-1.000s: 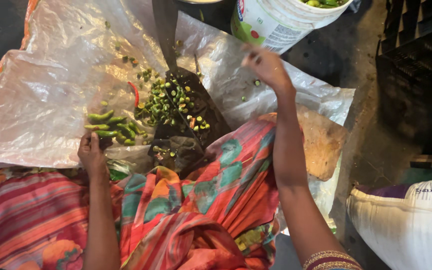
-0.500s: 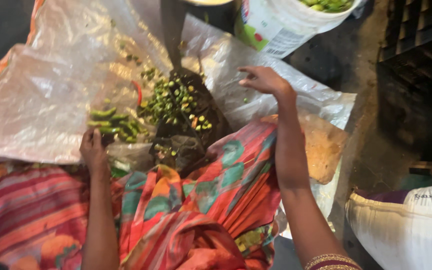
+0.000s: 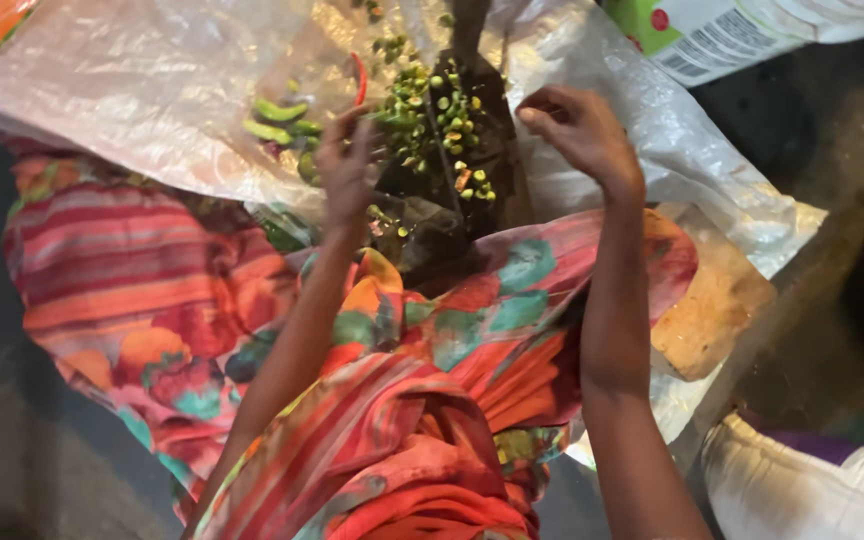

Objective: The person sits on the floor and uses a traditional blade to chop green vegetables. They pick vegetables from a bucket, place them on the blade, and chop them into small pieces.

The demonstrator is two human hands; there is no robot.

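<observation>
My left hand (image 3: 345, 165) hovers with fingers spread over a small heap of green chillies (image 3: 280, 118) lying on a clear plastic sheet (image 3: 152, 90). One red chilli (image 3: 359, 78) lies just beyond the fingertips. My right hand (image 3: 580, 130) is raised beside a dark upright blade stand (image 3: 467, 30), fingers curled loosely, with nothing visible in it. Between the two hands lies a pile of cut green stem bits (image 3: 437, 120) on a dark surface. My lap is covered by bright striped and flowered cloth (image 3: 432, 400).
A white printed sack (image 3: 742, 35) stands at the top right. A brown flat block (image 3: 712, 310) lies under the sheet's right edge. Another white sack (image 3: 802, 490) sits at the bottom right. Dark ground lies to the left.
My left hand has lifted off the sheet's edge and moved up and right to the green chillies. My right hand has lowered and drawn in toward the blade stand. The camera has tilted closer.
</observation>
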